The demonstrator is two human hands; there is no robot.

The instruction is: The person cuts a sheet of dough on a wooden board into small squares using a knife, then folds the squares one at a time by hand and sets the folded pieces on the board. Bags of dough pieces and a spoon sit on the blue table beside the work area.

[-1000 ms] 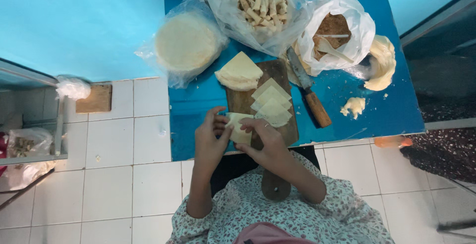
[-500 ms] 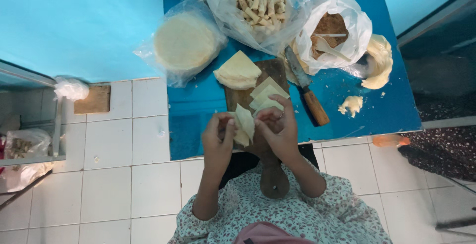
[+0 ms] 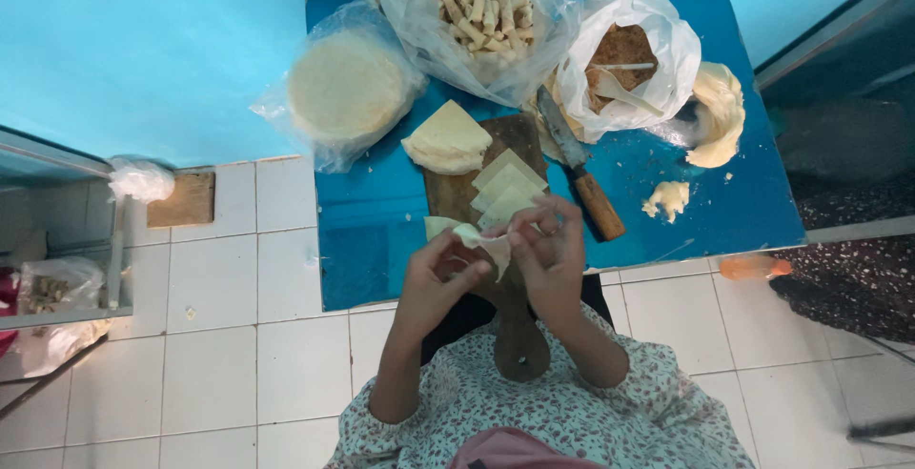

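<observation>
Both hands are working a pale dough wrapper point(image 3: 481, 240) just above the near end of the wooden board point(image 3: 519, 336). Left hand point(image 3: 434, 283) is curling under it, thumb & fingers pinching the lower flap; right hand point(image 3: 548, 250) is closing fingertips on the top edge, partly closed, not a full fist. The wrapper is looking half folded, seam not sealed as far as can be seen (filling inside, if any, is hidden).

Progress, judging by the layout: the clear bag of finished rolls point(image 3: 477, 2) at the far side is already well filled, so plenty seems done. Left to go: a few cut wrappers point(image 3: 505, 188) fanned on the board, a wedge-shaped stack point(image 3: 446, 140) beside them, plus a bagged round stack point(image 3: 345, 88) w/ more sheets.

Room: the blue table point(image 3: 372, 240) is showing bare space at the left front corner, near edge lying just under the hands. The knife point(image 3: 583, 178) is lying right of the board, handle near the right hand. White bag of brown filling point(image 3: 620, 54) & dough scraps point(image 3: 667, 197) are crowding the right side.
</observation>
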